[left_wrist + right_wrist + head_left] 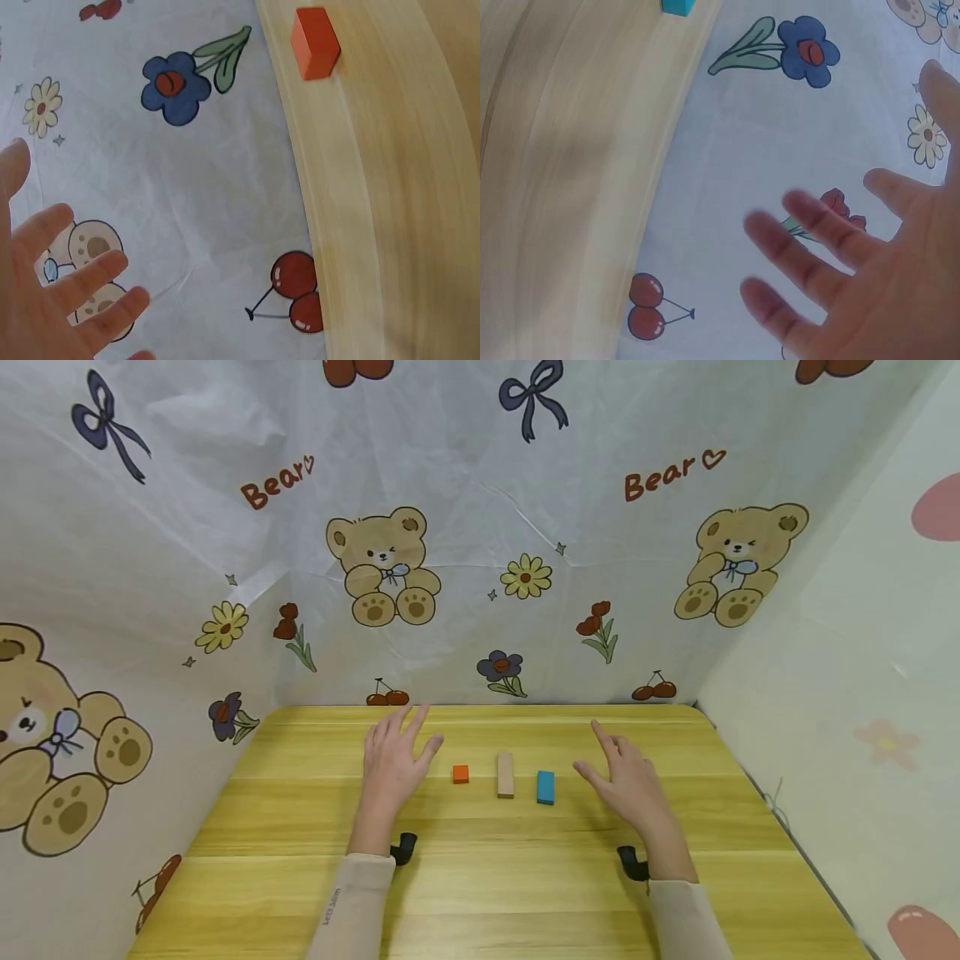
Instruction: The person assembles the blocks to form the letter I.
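Three blocks lie apart in a row on the table: an orange cube [461, 775], a long natural-wood block [506, 776] and a blue block [546, 787]. To the left of the orange one is the left hand [393, 762], fingers spread and holding nothing. The right hand [628, 783], also spread and empty, is to the right of the blue one. In the left wrist view the left hand [64, 277] shows at the lower left, well away from the orange block [315, 43]. The right wrist view has the right hand [877, 255] at right and a corner of the blue block [678, 7].
The wooden table [495, 893] runs back to a hanging sheet [465, 468] printed with bears and flowers. A second pale sheet [825, 652] hangs along the right side. A black wrist mount [406, 849] sticks out by the left wrist, another [632, 863] by the right.
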Tool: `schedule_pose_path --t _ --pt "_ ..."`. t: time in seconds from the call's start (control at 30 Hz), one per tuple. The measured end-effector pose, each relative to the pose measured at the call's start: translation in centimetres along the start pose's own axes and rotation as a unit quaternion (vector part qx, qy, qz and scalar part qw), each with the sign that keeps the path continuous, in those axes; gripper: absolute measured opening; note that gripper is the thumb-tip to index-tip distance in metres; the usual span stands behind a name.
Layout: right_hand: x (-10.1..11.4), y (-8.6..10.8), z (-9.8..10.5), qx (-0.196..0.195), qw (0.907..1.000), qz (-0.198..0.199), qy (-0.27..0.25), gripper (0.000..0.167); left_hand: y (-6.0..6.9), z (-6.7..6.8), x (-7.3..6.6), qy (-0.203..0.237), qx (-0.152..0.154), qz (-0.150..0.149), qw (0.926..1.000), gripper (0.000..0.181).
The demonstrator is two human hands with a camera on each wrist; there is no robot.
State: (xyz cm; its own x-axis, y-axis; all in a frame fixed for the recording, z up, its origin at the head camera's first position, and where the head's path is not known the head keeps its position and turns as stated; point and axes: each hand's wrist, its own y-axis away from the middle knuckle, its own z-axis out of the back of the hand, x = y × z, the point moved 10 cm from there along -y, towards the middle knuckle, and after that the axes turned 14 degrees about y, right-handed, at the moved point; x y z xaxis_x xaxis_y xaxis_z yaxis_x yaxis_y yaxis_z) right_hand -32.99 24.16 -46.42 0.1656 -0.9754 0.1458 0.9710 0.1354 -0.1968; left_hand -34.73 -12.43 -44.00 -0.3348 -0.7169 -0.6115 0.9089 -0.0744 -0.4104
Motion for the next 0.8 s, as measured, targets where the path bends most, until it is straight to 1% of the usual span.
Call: schedule_pose_path --t 0.13,0.23,0.33,0.57,0.63,0.8 --pt "0.4 -0.2 -0.4 0.018 0.9989 0.005 -0.042 0.085 -0.1 -0.9 -0.7 0.029 0.004 -0.009 0.9995 0.065" --pt "0.7 -0.3 -0.8 0.035 0.9963 0.007 -0.078 0.084 0.0 -1.7 -0.9 0.053 0.01 -0.005 0.9986 0.065" --pt "1.0 -0.4 -1.4 0.042 0.9947 0.016 -0.092 0.082 0.2 -2.4 -0.8 0.074 0.017 0.004 0.9971 0.064" --pt "1.5 -0.6 -2.8 0.059 0.9899 0.018 -0.128 0.083 0.4 -4.1 -0.5 0.116 0.033 0.023 0.9924 0.062" --pt "1.6 -0.6 -3.2 0.067 0.9871 0.021 -0.143 0.085 0.5 -4.7 -0.4 0.126 0.04 0.025 0.991 0.061" --pt "1.9 -0.6 -4.1 0.095 0.9792 0.029 -0.177 0.088 0.8 -6.7 -0.4 0.16 0.063 0.034 0.9844 0.06"
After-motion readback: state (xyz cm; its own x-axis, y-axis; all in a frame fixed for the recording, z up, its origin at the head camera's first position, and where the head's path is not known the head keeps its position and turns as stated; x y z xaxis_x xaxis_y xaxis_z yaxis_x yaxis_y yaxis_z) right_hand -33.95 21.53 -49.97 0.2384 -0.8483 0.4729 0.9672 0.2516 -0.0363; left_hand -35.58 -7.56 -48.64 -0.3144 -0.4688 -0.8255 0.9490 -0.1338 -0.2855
